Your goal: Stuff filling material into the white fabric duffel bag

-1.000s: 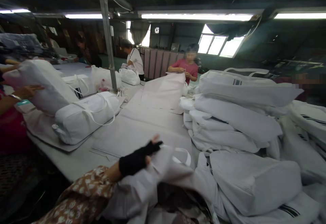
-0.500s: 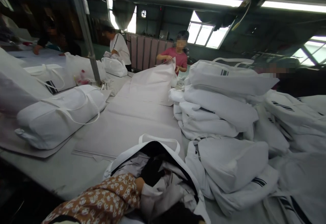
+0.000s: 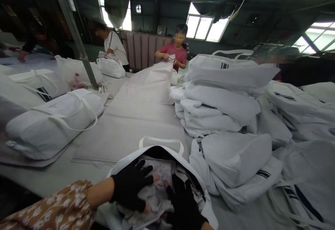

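Both hands, in black fingerless gloves, are inside the open mouth of a white bag [image 3: 159,153] that lies at the near edge of the counter [image 3: 125,132]. The left hand [image 3: 131,188] is spread wide, its fingers pressing flat on the crumpled white fabric [image 3: 157,195] stuffed in the bag, gripping nothing. The right hand [image 3: 183,203] lies just beside it, palm down on the same fabric, fingers loosely splayed; whether it pinches any of the cloth cannot be told. The bag's strap handle [image 3: 161,141] arches over the far rim of its mouth. To the right of the bag rises a pile of filled white bags [image 3: 227,104]. To the left of the bag rests another filled bag [image 3: 52,121]. Beyond the bag, at the counter's far end, a person in a red shirt [image 3: 174,52] holds up a white sheet [image 3: 151,83].
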`<state>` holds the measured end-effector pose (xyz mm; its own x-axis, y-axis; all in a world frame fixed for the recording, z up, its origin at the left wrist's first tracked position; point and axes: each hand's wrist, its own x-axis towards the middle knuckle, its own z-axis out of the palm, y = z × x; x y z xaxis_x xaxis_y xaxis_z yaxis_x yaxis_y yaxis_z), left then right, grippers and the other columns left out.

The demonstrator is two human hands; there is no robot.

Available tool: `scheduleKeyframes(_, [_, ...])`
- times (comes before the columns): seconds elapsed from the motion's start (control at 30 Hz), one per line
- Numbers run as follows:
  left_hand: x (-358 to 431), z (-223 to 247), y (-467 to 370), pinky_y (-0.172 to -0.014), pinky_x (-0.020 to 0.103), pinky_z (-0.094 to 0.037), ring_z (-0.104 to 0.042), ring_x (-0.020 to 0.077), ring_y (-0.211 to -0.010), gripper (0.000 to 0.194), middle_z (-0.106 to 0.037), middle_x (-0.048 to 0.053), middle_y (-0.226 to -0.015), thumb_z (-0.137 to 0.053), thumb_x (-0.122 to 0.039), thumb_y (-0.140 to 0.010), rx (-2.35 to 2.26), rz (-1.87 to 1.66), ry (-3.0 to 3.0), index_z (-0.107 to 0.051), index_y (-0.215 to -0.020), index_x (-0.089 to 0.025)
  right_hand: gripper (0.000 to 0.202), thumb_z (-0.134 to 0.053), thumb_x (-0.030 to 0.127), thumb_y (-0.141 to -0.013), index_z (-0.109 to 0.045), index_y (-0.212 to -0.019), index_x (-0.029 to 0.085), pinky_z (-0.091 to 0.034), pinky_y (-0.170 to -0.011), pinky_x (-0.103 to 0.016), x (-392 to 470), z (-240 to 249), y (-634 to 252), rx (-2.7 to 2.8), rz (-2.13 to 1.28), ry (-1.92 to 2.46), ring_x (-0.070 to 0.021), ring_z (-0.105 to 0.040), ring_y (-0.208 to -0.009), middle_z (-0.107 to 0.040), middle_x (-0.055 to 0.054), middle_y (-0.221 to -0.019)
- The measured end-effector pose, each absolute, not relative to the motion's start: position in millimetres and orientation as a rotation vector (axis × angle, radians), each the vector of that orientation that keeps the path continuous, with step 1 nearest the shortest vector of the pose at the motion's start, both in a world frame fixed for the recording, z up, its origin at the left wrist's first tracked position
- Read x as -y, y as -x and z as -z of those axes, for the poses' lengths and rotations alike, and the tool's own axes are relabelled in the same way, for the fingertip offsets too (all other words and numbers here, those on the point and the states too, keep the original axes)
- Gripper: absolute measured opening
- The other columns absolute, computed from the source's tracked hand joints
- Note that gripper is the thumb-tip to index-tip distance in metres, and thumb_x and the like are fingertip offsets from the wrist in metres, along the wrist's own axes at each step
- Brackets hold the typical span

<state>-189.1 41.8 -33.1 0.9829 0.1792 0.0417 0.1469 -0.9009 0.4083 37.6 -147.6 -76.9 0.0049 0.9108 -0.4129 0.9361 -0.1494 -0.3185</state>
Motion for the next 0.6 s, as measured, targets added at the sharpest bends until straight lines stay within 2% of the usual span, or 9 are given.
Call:
scheduleKeyframes(0.03, [-40,44,202,-0.098,0.076,-0.021,-0.023,0.0522,-0.134,0.085,-0.031,0.012,-0.151,-0.06,-0.069,-0.073,-0.137,-0.033,-2.766,-0.032,-0.146,-0.036,0.098,-0.044,0.083,-0.071,-0.018,-0.149,0.03,0.0,-0.104,-0.074,149,84,-41,-2.036,0.847,-2.167,-0.0473,-0.004,-0.139,-0.007,-0.023,-0.154])
scheduleKeyframes(0.07, [-37,57,212,-0.098,0.077,-0.017,-0.018,0.0524,-0.136,0.084,-0.027,0.009,-0.154,-0.06,-0.069,-0.073,-0.143,0.014,-2.789,-0.031,-0.146,-0.039,0.097,-0.044,0.083,-0.071,-0.017,-0.149,0.031,0.001,-0.105,-0.072,148,88,-43,-2.054,0.855,-2.148,-0.0451,-0.003,-0.14,-0.005,-0.022,-0.154])
scheduleKeyframes(0.2, [-36,113,229,-0.102,0.073,-0.023,-0.019,0.0507,-0.136,0.092,-0.027,0.009,-0.154,-0.074,-0.056,-0.066,-0.283,0.233,-2.795,-0.031,-0.146,-0.037,0.088,-0.045,0.076,-0.077,-0.018,-0.149,0.032,0.003,-0.106,-0.069,136,96,-33,-2.068,0.883,-2.178,-0.0395,-0.004,-0.142,-0.005,-0.02,-0.155])
scheduleKeyframes(0.3, [-39,130,228,-0.103,0.072,-0.023,-0.018,0.0493,-0.137,0.094,-0.025,0.006,-0.155,-0.078,-0.045,-0.066,-0.377,0.308,-2.799,-0.027,-0.146,-0.041,0.089,-0.046,0.075,-0.077,-0.017,-0.149,0.032,0.005,-0.105,-0.069,133,88,-30,-2.089,0.958,-2.19,-0.0397,-0.007,-0.142,-0.004,-0.019,-0.155])
scheduleKeyframes(0.37, [-41,126,227,-0.102,0.073,-0.023,-0.016,0.0504,-0.137,0.098,-0.022,0.006,-0.155,-0.079,-0.043,-0.065,-0.376,0.365,-2.806,-0.025,-0.146,-0.043,0.089,-0.05,0.076,-0.074,-0.026,-0.147,0.031,0.002,-0.106,-0.069,135,66,-34,-2.116,1.038,-2.141,-0.0407,-0.011,-0.141,-0.009,-0.019,-0.155])
scheduleKeyframes(0.43, [-44,112,225,-0.101,0.074,-0.022,-0.015,0.0516,-0.137,0.098,-0.021,0.007,-0.155,-0.078,-0.044,-0.065,-0.328,0.422,-2.809,-0.024,-0.147,-0.042,0.086,-0.056,0.074,-0.072,-0.041,-0.141,0.026,-0.012,-0.109,-0.066,138,34,-38,-2.089,1.136,-2.16,-0.0403,-0.024,-0.139,-0.025,-0.02,-0.151])
scheduleKeyframes(0.5, [-45,88,221,-0.098,0.077,-0.021,-0.016,0.0537,-0.135,0.096,-0.023,0.01,-0.154,-0.075,-0.047,-0.065,-0.255,0.523,-2.804,-0.026,-0.147,-0.039,0.077,-0.054,0.069,-0.077,-0.048,-0.137,0.022,-0.027,-0.109,-0.057,139,7,-39,-2.087,1.159,-2.309,-0.0356,-0.036,-0.134,-0.04,-0.018,-0.145])
scheduleKeyframes(0.53, [-45,73,216,-0.096,0.078,-0.021,-0.019,0.0551,-0.133,0.095,-0.027,0.012,-0.153,-0.075,-0.048,-0.064,-0.216,0.587,-2.799,-0.03,-0.147,-0.037,0.075,-0.052,0.067,-0.079,-0.047,-0.138,0.022,-0.03,-0.109,-0.055,138,0,-39,-2.118,1.083,-2.413,-0.0339,-0.037,-0.134,-0.041,-0.017,-0.145])
scheduleKeyframes(0.6, [-39,39,200,-0.096,0.077,-0.024,-0.029,0.0536,-0.13,0.084,-0.038,0.014,-0.147,-0.073,-0.048,-0.068,-0.172,0.585,-2.801,-0.038,-0.143,-0.036,0.077,-0.051,0.066,-0.079,-0.041,-0.142,0.024,-0.025,-0.109,-0.061,136,0,-35,-2.261,0.792,-2.543,-0.0364,-0.028,-0.138,-0.031,-0.016,-0.15])
